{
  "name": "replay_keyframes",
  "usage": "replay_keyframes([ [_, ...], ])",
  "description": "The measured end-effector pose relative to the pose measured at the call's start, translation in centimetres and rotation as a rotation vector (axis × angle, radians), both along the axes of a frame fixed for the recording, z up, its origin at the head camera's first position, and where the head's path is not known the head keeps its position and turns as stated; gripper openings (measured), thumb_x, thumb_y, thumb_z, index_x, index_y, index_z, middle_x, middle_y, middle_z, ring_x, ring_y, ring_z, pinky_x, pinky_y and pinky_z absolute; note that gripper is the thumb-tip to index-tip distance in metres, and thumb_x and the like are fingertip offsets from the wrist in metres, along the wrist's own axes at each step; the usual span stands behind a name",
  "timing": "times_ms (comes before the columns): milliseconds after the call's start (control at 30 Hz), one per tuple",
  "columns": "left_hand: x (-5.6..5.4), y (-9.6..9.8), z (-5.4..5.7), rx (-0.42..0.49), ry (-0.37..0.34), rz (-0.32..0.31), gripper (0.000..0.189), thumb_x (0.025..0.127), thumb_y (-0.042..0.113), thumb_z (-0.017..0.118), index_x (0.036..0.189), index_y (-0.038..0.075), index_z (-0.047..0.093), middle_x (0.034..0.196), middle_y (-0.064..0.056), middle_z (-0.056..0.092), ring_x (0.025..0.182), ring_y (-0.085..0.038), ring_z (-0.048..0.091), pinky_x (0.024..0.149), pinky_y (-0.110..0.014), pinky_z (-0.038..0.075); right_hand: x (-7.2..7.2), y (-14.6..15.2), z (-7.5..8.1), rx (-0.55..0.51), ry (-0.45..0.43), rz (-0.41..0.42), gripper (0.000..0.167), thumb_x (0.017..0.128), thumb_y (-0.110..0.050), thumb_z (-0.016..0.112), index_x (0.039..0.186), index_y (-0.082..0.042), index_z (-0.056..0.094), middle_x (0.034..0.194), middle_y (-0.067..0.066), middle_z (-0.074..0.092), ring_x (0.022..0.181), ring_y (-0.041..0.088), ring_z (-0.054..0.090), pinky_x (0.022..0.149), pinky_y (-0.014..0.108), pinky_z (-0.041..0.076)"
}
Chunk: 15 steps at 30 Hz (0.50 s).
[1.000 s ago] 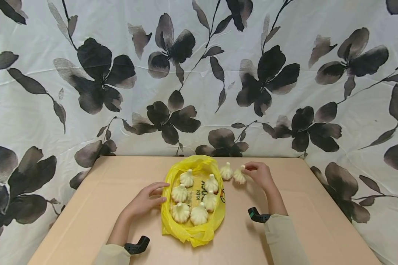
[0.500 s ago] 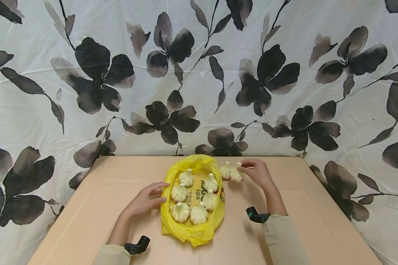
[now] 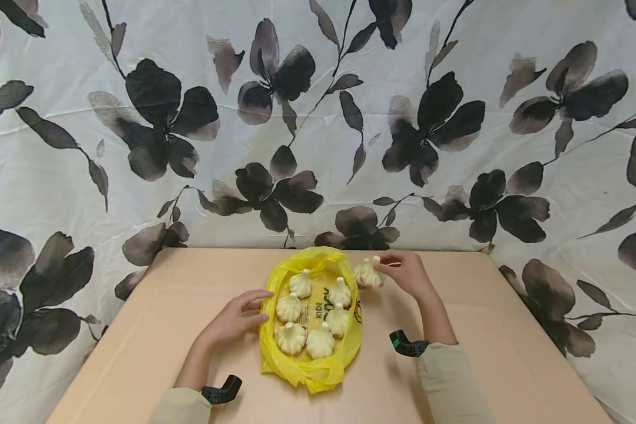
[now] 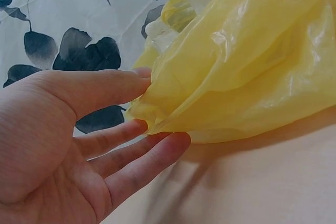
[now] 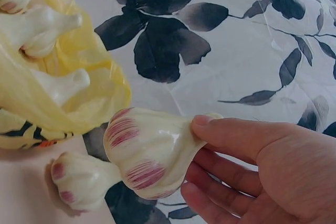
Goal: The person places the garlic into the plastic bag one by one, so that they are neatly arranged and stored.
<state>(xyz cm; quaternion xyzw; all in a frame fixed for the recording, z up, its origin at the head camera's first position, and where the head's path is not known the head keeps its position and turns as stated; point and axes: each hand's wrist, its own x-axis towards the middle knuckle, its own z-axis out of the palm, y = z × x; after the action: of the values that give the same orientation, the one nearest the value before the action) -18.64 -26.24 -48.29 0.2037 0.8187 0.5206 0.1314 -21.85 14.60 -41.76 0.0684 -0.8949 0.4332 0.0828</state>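
My right hand (image 3: 407, 272) pinches a garlic bulb (image 5: 149, 153) by its neck between thumb and fingers; the bulb is white with pink streaks. A second garlic bulb (image 5: 84, 182) rests on the table behind it, and the two overlap in the head view. To the left stands a yellow plastic bag (image 3: 310, 377), spread wide with its rim rolled outward. Several garlic bulbs (image 3: 291, 338) sit inside it around printed lettering. At the bag's left side, my left hand (image 3: 241, 318) holds a fold of the plastic between thumb and fingertips.
Both hands work over a light tan table (image 3: 153, 318). A white cloth with dark flowers (image 3: 350, 129) hangs right behind its far edge. Black wrist cameras, left (image 3: 221, 390) and right (image 3: 407, 344), stick out inward above the tabletop.
My right hand has carried its garlic bulb left and slightly away, up to the other loose bulb beside the bag. The left hand and the bag have stayed in place.
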Motion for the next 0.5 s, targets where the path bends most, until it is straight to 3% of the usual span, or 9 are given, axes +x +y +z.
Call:
replay_keyframes([
  [133, 0.0, 0.0, 0.0, -0.018, 0.009, 0.008, 0.05, 0.091, 0.025, 0.068, 0.137, 0.013, 0.052, 0.151, -0.015, 0.039, 0.13, -0.046, 0.047, 0.094, -0.044, 0.054, -0.1, -0.6, 0.2, -0.02, 0.013, 0.027, 0.019, 0.085, -0.016, 0.074, 0.101, -0.007, 0.073, 0.101, 0.012, 0.072, 0.097, 0.028, 0.067, 0.087, 0.043, 0.057],
  [333, -0.1, 0.0, -0.3, -0.006, -0.012, 0.004, 0.049, 0.091, 0.021, 0.067, 0.137, 0.013, 0.052, 0.152, -0.016, 0.037, 0.131, -0.047, 0.045, 0.084, -0.034, 0.058, -0.2, -1.6, 0.5, -0.047, 0.015, 0.064, 0.019, 0.085, -0.017, 0.074, 0.102, -0.008, 0.073, 0.101, 0.011, 0.072, 0.097, 0.026, 0.068, 0.088, 0.043, 0.057],
  [500, -0.2, 0.0, -0.5, 0.017, -0.025, -0.011, 0.049, 0.091, 0.02, 0.067, 0.137, 0.011, 0.051, 0.152, -0.017, 0.035, 0.132, -0.049, 0.043, 0.08, -0.032, 0.059, -0.3, -2.4, 0.8, -0.07, 0.009, 0.093, 0.017, 0.085, -0.016, 0.074, 0.101, -0.008, 0.073, 0.099, 0.011, 0.072, 0.096, 0.027, 0.068, 0.088, 0.044, 0.057],
])
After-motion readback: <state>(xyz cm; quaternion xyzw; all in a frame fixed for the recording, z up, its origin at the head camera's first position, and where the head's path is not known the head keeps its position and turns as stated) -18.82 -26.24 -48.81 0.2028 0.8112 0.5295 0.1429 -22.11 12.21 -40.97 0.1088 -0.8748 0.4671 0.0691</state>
